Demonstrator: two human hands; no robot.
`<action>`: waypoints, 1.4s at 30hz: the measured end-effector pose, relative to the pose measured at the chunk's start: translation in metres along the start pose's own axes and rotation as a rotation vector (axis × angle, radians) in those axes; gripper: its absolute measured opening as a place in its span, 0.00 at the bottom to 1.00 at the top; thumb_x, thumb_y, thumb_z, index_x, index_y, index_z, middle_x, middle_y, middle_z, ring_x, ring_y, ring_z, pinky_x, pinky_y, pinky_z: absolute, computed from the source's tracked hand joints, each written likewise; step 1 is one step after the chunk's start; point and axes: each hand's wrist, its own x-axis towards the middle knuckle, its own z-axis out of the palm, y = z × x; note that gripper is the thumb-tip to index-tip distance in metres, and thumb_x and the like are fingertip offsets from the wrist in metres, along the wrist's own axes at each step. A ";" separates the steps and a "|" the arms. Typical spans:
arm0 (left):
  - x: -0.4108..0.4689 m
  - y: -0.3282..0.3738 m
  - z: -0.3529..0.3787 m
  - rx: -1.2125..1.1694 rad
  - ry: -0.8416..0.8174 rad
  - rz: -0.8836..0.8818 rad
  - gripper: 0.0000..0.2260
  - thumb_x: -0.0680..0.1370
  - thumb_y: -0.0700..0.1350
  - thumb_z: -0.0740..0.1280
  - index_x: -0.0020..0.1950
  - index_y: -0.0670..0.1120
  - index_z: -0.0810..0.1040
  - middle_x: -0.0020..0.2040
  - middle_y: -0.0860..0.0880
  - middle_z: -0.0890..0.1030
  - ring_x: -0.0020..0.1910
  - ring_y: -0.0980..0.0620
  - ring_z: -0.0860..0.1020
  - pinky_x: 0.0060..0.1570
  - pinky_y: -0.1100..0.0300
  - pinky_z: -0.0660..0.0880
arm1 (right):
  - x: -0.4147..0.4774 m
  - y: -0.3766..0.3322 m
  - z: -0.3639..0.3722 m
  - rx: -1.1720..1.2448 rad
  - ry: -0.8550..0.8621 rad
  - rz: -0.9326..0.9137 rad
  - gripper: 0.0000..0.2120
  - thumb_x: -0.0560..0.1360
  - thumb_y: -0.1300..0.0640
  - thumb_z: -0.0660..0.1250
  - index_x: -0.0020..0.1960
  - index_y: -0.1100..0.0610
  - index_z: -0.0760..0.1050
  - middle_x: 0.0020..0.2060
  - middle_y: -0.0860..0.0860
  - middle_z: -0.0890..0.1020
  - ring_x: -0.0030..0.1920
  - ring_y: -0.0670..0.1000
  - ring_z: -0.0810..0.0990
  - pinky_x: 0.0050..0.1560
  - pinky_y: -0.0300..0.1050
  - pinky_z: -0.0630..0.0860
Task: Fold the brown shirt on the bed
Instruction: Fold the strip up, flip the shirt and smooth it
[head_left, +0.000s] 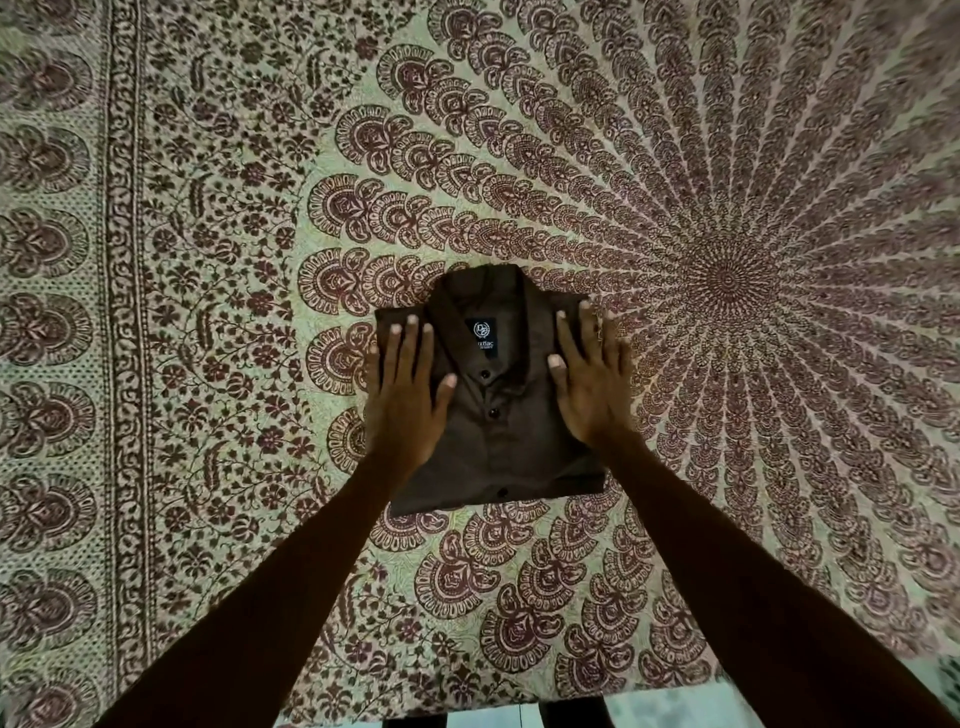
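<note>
The brown shirt (498, 431) lies on the bed as a compact folded rectangle, collar at the far end, button row down its middle and a dark label below the collar. My left hand (405, 395) rests flat on the shirt's left half, fingers spread and pointing away from me. My right hand (589, 384) lies flat on the right half in the same way, its outer fingers at the shirt's right edge. Neither hand grips any cloth. Both forearms reach in from the bottom of the view.
The bed is covered by a patterned bedspread (727, 280) with a maroon mandala whose centre sits right of the shirt. A bordered band (124, 312) runs along the left side. The bed's near edge (519, 701) and floor show at the bottom.
</note>
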 end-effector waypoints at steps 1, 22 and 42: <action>0.001 -0.003 0.008 0.018 -0.022 -0.025 0.29 0.82 0.59 0.48 0.79 0.47 0.49 0.80 0.47 0.50 0.79 0.49 0.47 0.76 0.44 0.49 | 0.004 0.005 0.006 -0.007 -0.029 0.030 0.27 0.82 0.41 0.42 0.79 0.45 0.44 0.79 0.50 0.43 0.78 0.60 0.42 0.76 0.62 0.45; -0.075 0.015 0.028 0.065 -0.149 0.046 0.32 0.81 0.61 0.52 0.79 0.45 0.49 0.80 0.46 0.48 0.79 0.47 0.45 0.75 0.40 0.49 | -0.077 -0.001 0.031 -0.031 -0.035 0.084 0.29 0.82 0.39 0.46 0.79 0.45 0.43 0.79 0.52 0.43 0.78 0.60 0.43 0.75 0.65 0.46; -0.004 0.002 -0.004 -0.199 0.138 -0.243 0.17 0.79 0.46 0.62 0.68 0.45 0.72 0.69 0.45 0.71 0.67 0.42 0.69 0.65 0.46 0.64 | 0.008 -0.015 -0.026 0.305 0.147 0.246 0.16 0.77 0.61 0.59 0.63 0.56 0.76 0.60 0.59 0.77 0.56 0.63 0.77 0.53 0.52 0.77</action>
